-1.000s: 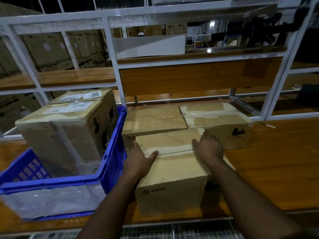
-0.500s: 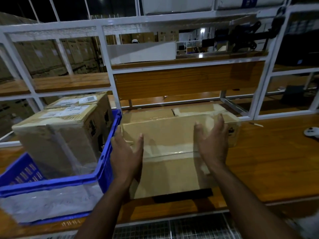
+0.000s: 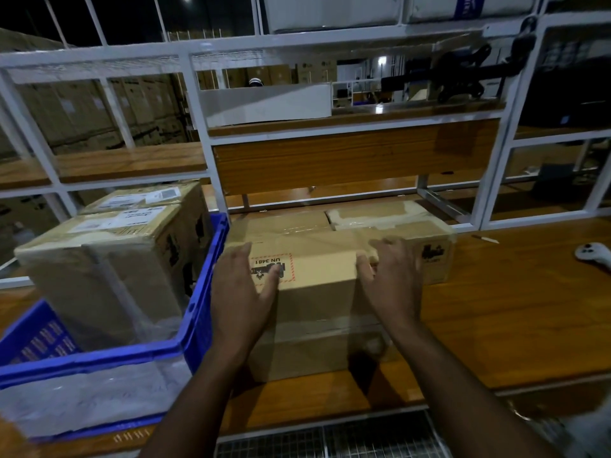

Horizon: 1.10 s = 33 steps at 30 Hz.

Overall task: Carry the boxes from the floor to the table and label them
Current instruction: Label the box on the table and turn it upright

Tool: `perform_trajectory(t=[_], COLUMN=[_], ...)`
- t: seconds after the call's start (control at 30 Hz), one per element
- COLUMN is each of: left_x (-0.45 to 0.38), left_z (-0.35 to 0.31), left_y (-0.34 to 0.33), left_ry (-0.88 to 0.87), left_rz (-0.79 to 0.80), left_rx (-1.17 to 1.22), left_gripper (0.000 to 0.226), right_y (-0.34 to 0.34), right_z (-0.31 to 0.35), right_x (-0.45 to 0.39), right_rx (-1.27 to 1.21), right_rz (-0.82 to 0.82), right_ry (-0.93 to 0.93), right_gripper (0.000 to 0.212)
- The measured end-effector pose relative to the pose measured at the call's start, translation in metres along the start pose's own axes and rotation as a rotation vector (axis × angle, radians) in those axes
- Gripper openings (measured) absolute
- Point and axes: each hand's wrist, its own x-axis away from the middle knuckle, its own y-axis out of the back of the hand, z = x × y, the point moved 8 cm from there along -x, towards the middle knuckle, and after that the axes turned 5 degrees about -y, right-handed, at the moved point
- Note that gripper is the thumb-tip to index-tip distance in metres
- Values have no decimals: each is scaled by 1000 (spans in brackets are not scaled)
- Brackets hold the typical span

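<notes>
Head view: hands are working a cardboard box that is sitting on the desk near its front edge, roughly mid-width. The left hand is lying flat on the box's upper face with fingers extended, partly covering the red-bordered UN 3481 sticker. The right hand is resting on the box's right top edge, fingers loosely spread and not wrapped around anything. Two more taped boxes are lying directly behind it, touching it. At the desk's left end a blue crate is holding two boxes that are already wearing white labels. A white handheld device is lying toward the right edge; whether it is the labelling tool, I cannot tell. By my judgement the carrying is finished for this box and it is being turned or squared up; next comes applying a label to a bare upward face.
</notes>
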Motion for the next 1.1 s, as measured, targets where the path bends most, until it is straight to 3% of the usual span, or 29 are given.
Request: perform_trajectory(t=[0.13, 0.37, 0.47, 0.53, 0.63, 0.83, 1.1], left_x=[-3, -3, -16, -25, -30, -27, -54], left_z=[-19, -21, -29, -36, -36, -28, 28], left_y=[-26, -30, -39, -52, -68, -71, -54], left_ry=[-129, -146, -166, -214, -262, -273, -37], left_rz=[217, 292, 398, 515, 626, 637, 651], left_rx=[-122, -222, -178, -165, -209, -255, -282], left_gripper=[58, 53, 49, 48, 50, 55, 73], right_y=[-12, -15, -36, -56, -70, -73, -64], right_z=[25, 30, 55, 83, 96, 90, 32], right_x=[3, -3, -8, 0, 5, -5, -46], right_rx=[4, 91, 111, 66, 77, 111, 245], right_rz=[79, 76, 235, 375, 444, 454, 445], right_ry=[132, 98, 113, 228, 296, 262, 71], right_gripper=[20, 24, 24, 22, 29, 24, 28])
